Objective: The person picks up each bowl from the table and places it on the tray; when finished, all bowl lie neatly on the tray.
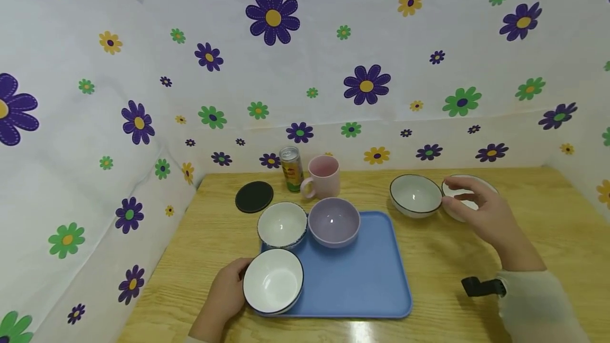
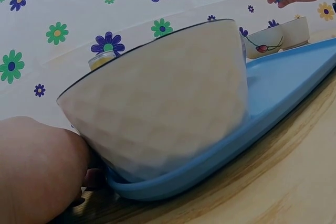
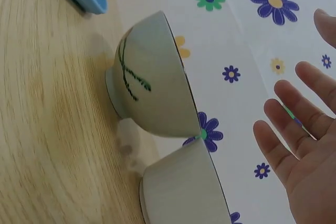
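Note:
At the tray's front left corner, my left hand point(image 1: 229, 287) lies against the outer side of a white dark-rimmed bowl point(image 1: 273, 281). Its fingertips are mostly hidden behind the bowl and the edge of the blue tray point(image 1: 355, 285); in the left wrist view the bowl's faceted wall point(image 2: 163, 98) rises from the tray. My right hand point(image 1: 481, 216) hovers with spread fingers over a white bowl point(image 1: 459, 195) at the back right, partly covering it. Beside that bowl stands another white bowl point(image 1: 415, 195), with a green painted stem on its outside in the right wrist view.
Behind the front bowl are a speckled-rim white bowl point(image 1: 283, 225) and a purple bowl point(image 1: 334, 222) along the tray's back edge. Farther back stand a pink mug point(image 1: 325, 176), a drink can point(image 1: 292, 169) and a black round coaster point(image 1: 254, 196). Flower-patterned cloth point(image 1: 324, 57) bounds the table.

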The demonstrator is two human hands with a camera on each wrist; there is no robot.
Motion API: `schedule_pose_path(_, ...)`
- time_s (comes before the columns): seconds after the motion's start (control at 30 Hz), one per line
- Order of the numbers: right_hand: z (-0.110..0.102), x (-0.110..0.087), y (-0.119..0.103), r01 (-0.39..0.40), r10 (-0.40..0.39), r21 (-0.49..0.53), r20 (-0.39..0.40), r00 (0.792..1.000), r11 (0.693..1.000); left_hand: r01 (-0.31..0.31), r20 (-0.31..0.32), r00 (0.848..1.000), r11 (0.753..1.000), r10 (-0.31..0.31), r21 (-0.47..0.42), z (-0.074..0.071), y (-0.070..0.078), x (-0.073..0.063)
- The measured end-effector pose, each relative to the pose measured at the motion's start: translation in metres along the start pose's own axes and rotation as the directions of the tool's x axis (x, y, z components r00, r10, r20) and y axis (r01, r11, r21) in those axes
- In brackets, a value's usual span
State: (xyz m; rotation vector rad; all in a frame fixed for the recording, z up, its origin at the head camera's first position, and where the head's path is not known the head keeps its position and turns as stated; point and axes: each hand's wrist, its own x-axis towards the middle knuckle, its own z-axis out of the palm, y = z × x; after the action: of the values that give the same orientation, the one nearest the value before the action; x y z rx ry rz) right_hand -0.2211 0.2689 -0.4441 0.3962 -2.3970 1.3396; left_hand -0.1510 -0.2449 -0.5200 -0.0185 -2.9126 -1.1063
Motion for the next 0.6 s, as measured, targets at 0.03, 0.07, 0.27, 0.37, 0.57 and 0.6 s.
schedule_pose_path(0.03,-0.002,-0.001,0.002,-0.031,0.031,-0.022,0.006,1.0,0.999,0.005,0.002,1.0,1.0,-0.005,0.0,0.0,0.0,0.0)
schedule_pose_path(0.07,-0.004,-0.001,0.004,-0.064,0.065,-0.048,0.013,0.998,0.997,0.006,0.004,1.0,1.0,-0.006,0.001,0.0,-0.001,0.0)
schedule_pose_path(0.27,-0.017,-0.001,0.012,-0.247,0.25,-0.104,0.018,0.968,0.964,0.009,0.009,1.0,1.0,-0.009,0.009,0.001,-0.003,0.001)
schedule_pose_path(0.37,-0.02,0.0,0.017,-0.311,0.313,-0.09,0.003,0.95,0.946,0.023,0.011,1.0,1.0,-0.023,0.006,0.002,-0.003,0.002)
schedule_pose_path(0.57,-0.023,0.001,0.03,-0.475,0.473,-0.03,-0.056,0.879,0.879,0.025,0.005,1.0,1.0,-0.025,0.009,0.001,-0.002,0.002)
schedule_pose_path(0.6,-0.024,0.001,0.033,-0.494,0.493,-0.016,-0.056,0.868,0.869,0.025,0.006,1.0,1.0,-0.025,0.009,0.001,-0.002,0.002)
